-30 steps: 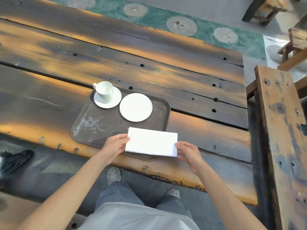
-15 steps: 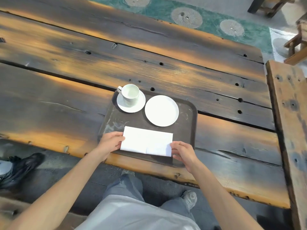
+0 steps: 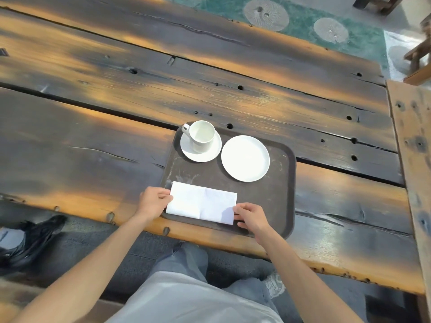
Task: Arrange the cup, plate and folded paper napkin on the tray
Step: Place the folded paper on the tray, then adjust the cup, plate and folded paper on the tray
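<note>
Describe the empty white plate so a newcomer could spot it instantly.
On the dark brown plastic tray at the wooden plank table's near edge, look to the far right. The round white plate lies bare; its neighbouring white saucer carries a white cup.

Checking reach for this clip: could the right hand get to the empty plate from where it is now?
Probably yes. The right hand sits at the napkin's right end, and the plate lies just beyond it on the tray, with only bare tray surface between. The cup stands off to the left, clear of that path.

Bare forearms, pale top, grey-blue trousers — perhaps jeans.
</note>
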